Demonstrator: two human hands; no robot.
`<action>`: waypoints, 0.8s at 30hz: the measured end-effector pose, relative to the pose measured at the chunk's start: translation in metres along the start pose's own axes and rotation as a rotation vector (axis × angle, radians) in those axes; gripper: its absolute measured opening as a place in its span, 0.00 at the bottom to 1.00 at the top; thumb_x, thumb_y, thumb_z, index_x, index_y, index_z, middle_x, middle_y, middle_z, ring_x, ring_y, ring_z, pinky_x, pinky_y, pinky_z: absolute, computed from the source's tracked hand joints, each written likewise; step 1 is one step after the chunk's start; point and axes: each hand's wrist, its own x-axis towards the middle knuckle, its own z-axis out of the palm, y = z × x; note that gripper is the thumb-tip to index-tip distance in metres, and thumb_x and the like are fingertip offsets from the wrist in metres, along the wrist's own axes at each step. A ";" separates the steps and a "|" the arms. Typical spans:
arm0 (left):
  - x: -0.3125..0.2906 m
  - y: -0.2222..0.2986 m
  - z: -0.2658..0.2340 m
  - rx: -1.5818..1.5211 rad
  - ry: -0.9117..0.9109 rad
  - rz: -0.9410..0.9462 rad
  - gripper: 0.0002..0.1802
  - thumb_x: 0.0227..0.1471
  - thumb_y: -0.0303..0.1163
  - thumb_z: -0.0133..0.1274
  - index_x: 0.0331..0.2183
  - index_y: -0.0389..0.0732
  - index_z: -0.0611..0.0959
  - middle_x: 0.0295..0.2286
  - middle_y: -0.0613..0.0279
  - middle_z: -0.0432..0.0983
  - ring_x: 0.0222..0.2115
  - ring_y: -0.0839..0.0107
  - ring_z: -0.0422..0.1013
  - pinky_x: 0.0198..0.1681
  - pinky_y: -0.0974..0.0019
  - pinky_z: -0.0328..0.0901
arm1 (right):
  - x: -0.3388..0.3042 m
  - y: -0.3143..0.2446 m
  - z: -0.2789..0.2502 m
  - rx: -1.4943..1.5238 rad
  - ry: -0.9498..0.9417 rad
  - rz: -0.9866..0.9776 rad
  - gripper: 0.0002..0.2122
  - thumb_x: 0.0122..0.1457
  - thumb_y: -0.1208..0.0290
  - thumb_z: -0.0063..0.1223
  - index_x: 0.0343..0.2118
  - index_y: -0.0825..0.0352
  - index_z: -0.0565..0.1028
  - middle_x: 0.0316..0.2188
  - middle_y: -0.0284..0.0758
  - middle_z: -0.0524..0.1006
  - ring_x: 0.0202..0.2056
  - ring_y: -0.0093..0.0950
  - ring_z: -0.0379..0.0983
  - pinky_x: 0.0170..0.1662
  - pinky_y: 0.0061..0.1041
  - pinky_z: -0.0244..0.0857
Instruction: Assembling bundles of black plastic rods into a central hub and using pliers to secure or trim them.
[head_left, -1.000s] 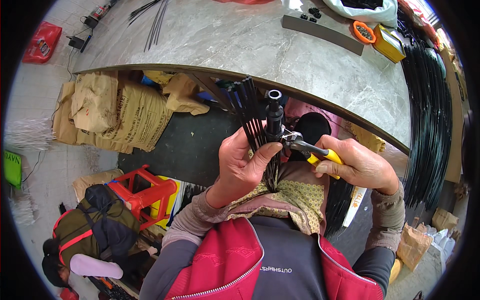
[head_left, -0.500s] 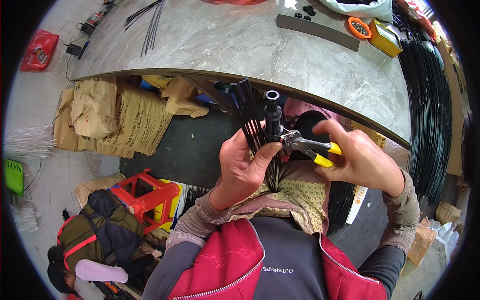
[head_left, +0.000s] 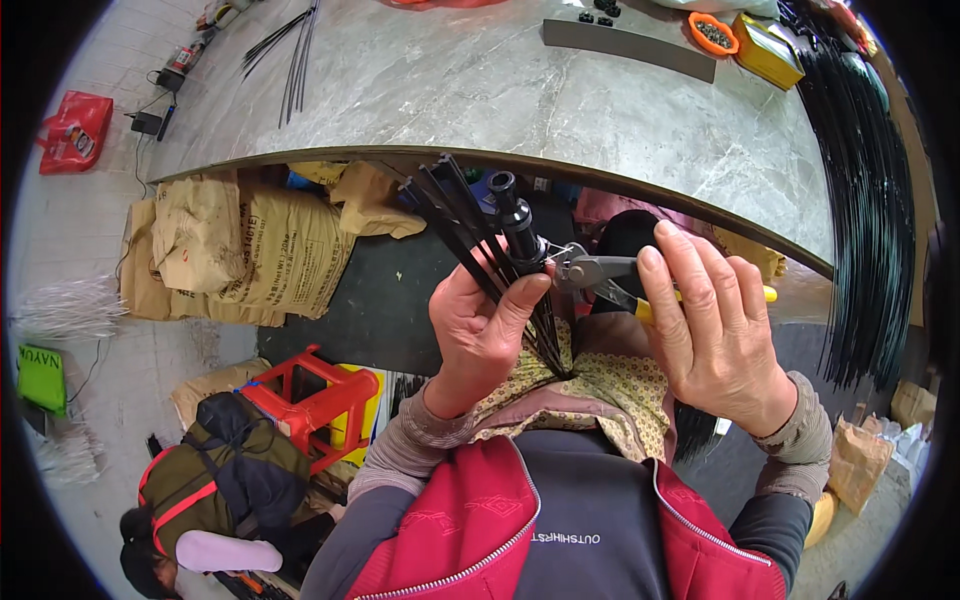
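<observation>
My left hand (head_left: 478, 335) is closed round a bundle of thin black ribs (head_left: 445, 215) and a black tubular hub (head_left: 515, 225), which look like an umbrella frame. Both lean to the left, and the ribs' lower part runs down to my lap. Thin wire (head_left: 562, 250) sticks out from the hub's right side. At that wire are the jaws of the pliers (head_left: 600, 270), which have yellow handles. My right hand (head_left: 710, 320) holds the pliers, its long fingers stretched across the handles and its thumb hidden.
Ahead curves a grey marble-patterned table (head_left: 420, 95), with a grey strip (head_left: 630, 50), an orange bowl (head_left: 713, 35) of small parts and a yellow box (head_left: 768, 55). Long black rods (head_left: 865, 220) hang at right. Left are paper sacks (head_left: 290, 250), a red stool (head_left: 325, 400) and another person (head_left: 220, 480).
The ribs and hub have tipped to the left. My right hand has turned, its fingers now straightened over the handles, and the pliers lie more level with their jaws at the wire.
</observation>
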 end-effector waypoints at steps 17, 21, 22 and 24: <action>0.004 0.000 -0.002 0.009 -0.219 0.039 0.20 0.51 0.16 0.61 0.46 0.32 0.77 0.38 0.59 0.79 0.38 0.73 0.74 0.45 0.70 0.68 | 0.002 0.046 0.018 1.651 -0.923 0.366 0.27 0.42 0.60 0.78 0.37 0.69 0.70 0.23 0.28 0.76 0.24 0.13 0.70 0.25 0.20 0.65; 0.004 0.000 0.000 0.071 -0.247 0.054 0.20 0.49 0.16 0.62 0.46 0.33 0.78 0.38 0.57 0.79 0.38 0.70 0.75 0.46 0.68 0.69 | 0.001 0.043 0.037 1.674 -1.301 0.473 0.22 0.45 0.61 0.76 0.30 0.68 0.72 0.23 0.26 0.77 0.23 0.12 0.70 0.25 0.18 0.65; 0.005 0.000 0.001 0.104 -0.257 0.060 0.20 0.50 0.16 0.61 0.46 0.32 0.78 0.39 0.57 0.79 0.39 0.71 0.75 0.47 0.68 0.69 | 0.000 0.041 0.041 1.619 -1.245 0.481 0.21 0.46 0.64 0.75 0.33 0.69 0.71 0.22 0.28 0.77 0.22 0.14 0.71 0.25 0.19 0.66; 0.004 -0.001 0.003 -0.084 -0.135 -0.069 0.17 0.53 0.18 0.59 0.46 0.31 0.78 0.39 0.59 0.79 0.39 0.74 0.74 0.46 0.69 0.69 | -0.004 0.031 0.035 1.522 -0.934 0.525 0.21 0.47 0.67 0.73 0.35 0.69 0.70 0.21 0.29 0.77 0.21 0.14 0.71 0.24 0.20 0.66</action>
